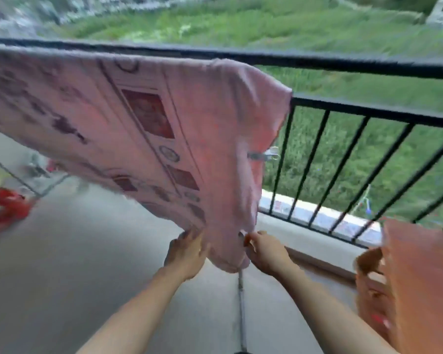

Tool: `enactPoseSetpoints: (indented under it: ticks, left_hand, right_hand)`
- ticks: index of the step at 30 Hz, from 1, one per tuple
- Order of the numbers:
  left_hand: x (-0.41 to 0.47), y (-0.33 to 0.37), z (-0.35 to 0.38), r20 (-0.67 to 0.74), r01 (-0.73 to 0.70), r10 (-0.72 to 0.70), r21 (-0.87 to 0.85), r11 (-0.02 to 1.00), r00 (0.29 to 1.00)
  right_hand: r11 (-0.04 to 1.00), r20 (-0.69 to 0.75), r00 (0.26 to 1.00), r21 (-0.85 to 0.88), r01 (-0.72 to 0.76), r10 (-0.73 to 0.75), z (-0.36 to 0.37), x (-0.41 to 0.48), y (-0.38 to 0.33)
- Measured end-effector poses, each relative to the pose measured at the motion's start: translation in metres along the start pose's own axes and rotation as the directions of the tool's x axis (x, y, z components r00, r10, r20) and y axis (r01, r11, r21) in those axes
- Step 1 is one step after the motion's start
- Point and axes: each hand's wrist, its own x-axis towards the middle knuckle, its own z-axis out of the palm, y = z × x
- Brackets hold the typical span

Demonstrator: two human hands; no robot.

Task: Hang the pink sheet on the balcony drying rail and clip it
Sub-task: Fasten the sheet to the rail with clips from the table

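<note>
A pink sheet (128,118) with dark printed patterns hangs over the black balcony rail (343,63), covering its left part. A metal clip (265,155) is fastened on the sheet's right edge, beside the railing bars. My left hand (186,251) grips the sheet's lower hem from the left. My right hand (264,250) pinches the bottom corner of the hem from the right. Both hands hold the fabric low, below the rail, about a hand's width apart. The view is blurred.
Black vertical railing bars (315,159) run to the right, with grass beyond. An orange-brown cloth or bag (414,284) hangs at the right. A red plastic object (3,208) sits on the grey balcony floor at the left. A thin grey pole (241,310) stands between my arms.
</note>
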Motion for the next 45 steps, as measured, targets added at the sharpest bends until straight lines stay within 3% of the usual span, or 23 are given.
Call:
enactPoseSetpoints:
  ticks: [3, 6, 13, 16, 23, 26, 30, 34, 38, 45]
  left_hand:
    - [-0.001, -0.105, -0.042, -0.098, 0.179, -0.176, 0.022, 0.984, 0.979]
    - [-0.014, -0.192, -0.085, -0.221, 0.339, -0.336, -0.026, 0.940, 0.916]
    - [-0.030, -0.347, -0.164, -0.380, 0.551, -0.619, -0.283, 0.785, 0.687]
    - [-0.023, -0.404, -0.174, -0.377, 0.605, -0.679, -0.310, 0.734, 0.630]
    - [0.032, -0.551, -0.204, -0.293, 0.684, -0.761, -0.334, 0.649, 0.579]
    - [0.047, -0.615, -0.229, -0.326, 0.707, -0.753, -0.269, 0.653, 0.571]
    - [0.052, -0.706, -0.258, -0.371, 0.723, -0.800, -0.358, 0.591, 0.471]
    - [0.052, -0.809, -0.265, -0.371, 0.731, -0.830, -0.406, 0.548, 0.415]
    - [0.063, -0.928, -0.270, -0.349, 0.709, -0.839, -0.453, 0.540, 0.417]
    - [0.094, -1.106, -0.337, -0.332, 0.641, -0.770, -0.426, 0.638, 0.545]
  right_hand:
    - [0.976, -0.014, 0.977, -0.063, 0.210, -0.212, 0.017, 0.059, -0.105]
    - [0.923, -0.053, 0.922, -0.031, 0.383, -0.384, 0.026, 0.108, -0.196]
    - [0.792, -0.113, 0.788, 0.020, 0.611, -0.605, 0.053, 0.209, -0.377]
    - [0.744, -0.126, 0.743, 0.045, 0.667, -0.658, 0.081, 0.253, -0.434]
    - [0.614, -0.137, 0.633, 0.156, 0.774, -0.762, 0.153, 0.375, -0.575]
    - [0.564, -0.110, 0.586, 0.178, 0.806, -0.803, 0.171, 0.424, -0.640]
    - [0.570, -0.062, 0.595, 0.226, 0.790, -0.801, 0.194, 0.478, -0.736]
    - [0.579, 0.010, 0.589, 0.198, 0.791, -0.808, 0.241, 0.520, -0.831]
    - [0.575, 0.009, 0.581, 0.152, 0.804, -0.814, 0.295, 0.563, -0.927]
    - [0.622, -0.041, 0.635, 0.163, 0.766, -0.771, 0.329, 0.634, -1.090]
